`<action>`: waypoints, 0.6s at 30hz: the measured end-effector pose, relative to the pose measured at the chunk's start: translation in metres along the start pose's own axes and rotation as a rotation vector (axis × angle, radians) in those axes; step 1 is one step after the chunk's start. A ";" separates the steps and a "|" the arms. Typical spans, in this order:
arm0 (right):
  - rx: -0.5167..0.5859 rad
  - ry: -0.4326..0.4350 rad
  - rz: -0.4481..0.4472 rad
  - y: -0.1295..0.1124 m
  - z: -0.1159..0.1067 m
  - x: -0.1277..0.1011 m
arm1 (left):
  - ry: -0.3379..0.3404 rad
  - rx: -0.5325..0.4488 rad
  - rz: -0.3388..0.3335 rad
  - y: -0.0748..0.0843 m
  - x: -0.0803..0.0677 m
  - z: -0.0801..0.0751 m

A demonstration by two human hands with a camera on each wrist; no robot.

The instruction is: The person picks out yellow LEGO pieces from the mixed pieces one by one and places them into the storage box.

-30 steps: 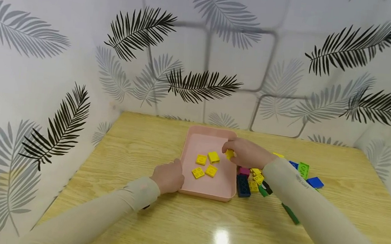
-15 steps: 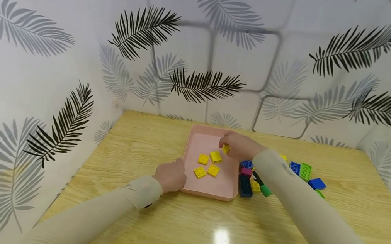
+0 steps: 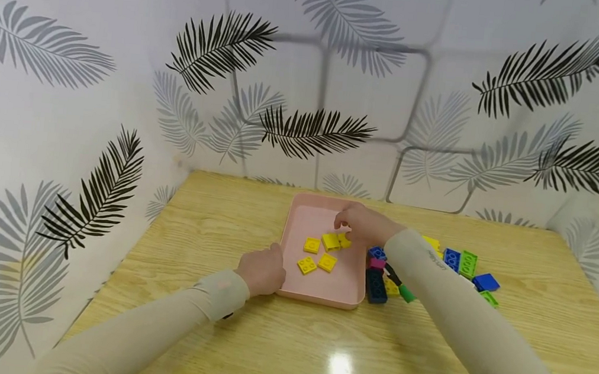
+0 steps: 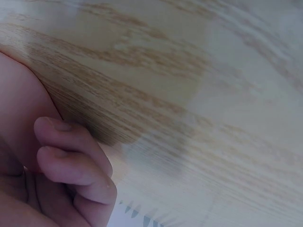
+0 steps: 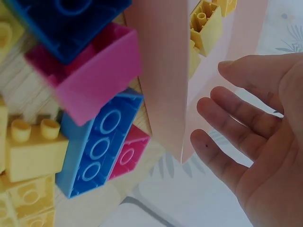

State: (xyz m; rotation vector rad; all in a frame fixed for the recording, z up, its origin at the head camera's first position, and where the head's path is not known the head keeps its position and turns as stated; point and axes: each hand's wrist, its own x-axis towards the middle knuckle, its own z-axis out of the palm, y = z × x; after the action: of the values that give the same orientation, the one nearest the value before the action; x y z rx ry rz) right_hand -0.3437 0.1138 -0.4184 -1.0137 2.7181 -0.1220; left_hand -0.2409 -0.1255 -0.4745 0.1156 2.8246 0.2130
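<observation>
A shallow pink tray lies on the wooden table with several yellow toy bricks in it. My left hand grips the tray's near left corner; in the left wrist view its curled fingers lie against the pink wall. Over the tray's right side is my right hand, its fingers parted and holding nothing. Just below its fingertips a yellow brick sits beside another yellow brick. From the right wrist, the spread fingers show apart from the yellow brick in the tray.
Loose bricks crowd the tray's right side: a dark blue brick, a magenta brick and yellow ones. Farther right lie a green brick and a blue brick. A patterned wall covering stands behind the table.
My right hand has moved left over the tray, lowered the yellow brick beside the others and let go of it. The left hand keeps its place at the tray's corner.
</observation>
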 end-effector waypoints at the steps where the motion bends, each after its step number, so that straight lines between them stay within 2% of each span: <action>1: 0.007 0.007 -0.001 0.001 0.000 -0.002 | 0.000 0.000 -0.001 0.000 0.000 0.000; 10: 0.083 0.075 0.030 0.016 -0.001 -0.040 | -0.008 -0.009 -0.001 0.001 -0.001 -0.002; 18: 0.074 0.122 0.045 0.025 0.003 -0.077 | -0.012 -0.014 -0.004 0.001 -0.001 -0.003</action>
State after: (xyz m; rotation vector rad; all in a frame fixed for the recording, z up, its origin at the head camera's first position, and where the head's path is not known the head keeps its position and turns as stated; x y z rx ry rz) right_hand -0.3024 0.1829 -0.4102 -0.9532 2.8200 -0.2824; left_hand -0.2405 -0.1253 -0.4711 0.1081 2.8103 0.2298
